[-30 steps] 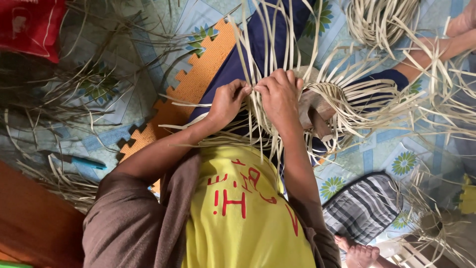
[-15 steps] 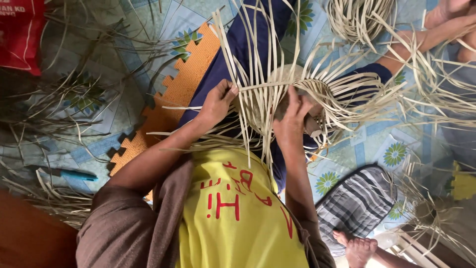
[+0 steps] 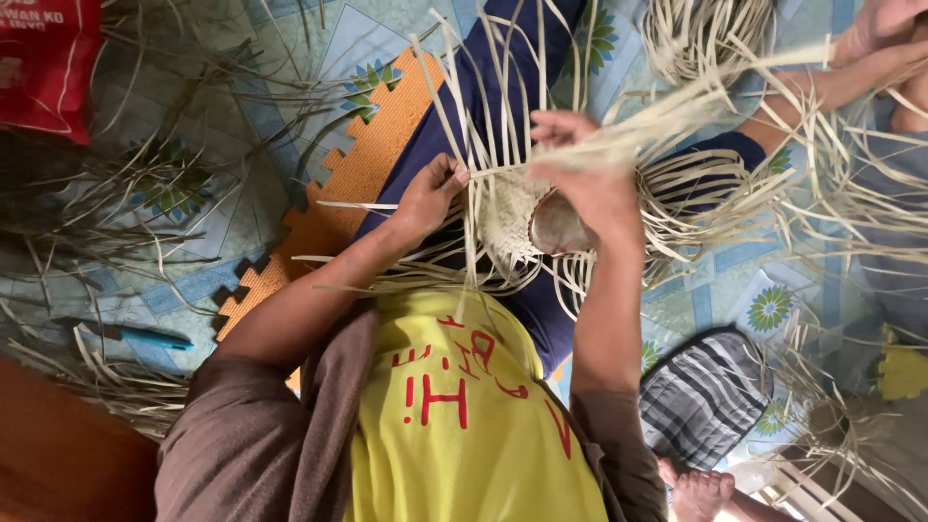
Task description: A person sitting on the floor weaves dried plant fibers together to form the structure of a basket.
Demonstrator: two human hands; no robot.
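A partly woven mat of pale straw strips (image 3: 507,227) rests on my knee, with long loose strips fanning out on all sides. My left hand (image 3: 435,193) pinches one strip at the left edge of the woven patch. Just right of it, my right hand (image 3: 590,179) is closed on a bundle of strips (image 3: 696,106) that stretches up to the right. Dark blue trousers (image 3: 503,87) lie under the work, and a yellow shirt (image 3: 464,425) fills the bottom of the view.
Another person's arm (image 3: 860,58) reaches in at the top right among more strips. An orange foam tile (image 3: 358,184), a blue pen-like tool (image 3: 145,336), a red bag (image 3: 43,63), a striped cloth (image 3: 706,396) and a bare foot (image 3: 701,491) lie around on the patterned floor.
My right hand has lifted off the woven patch and drawn a bundle of strips up to the right. My left hand has stayed at the weave's edge.
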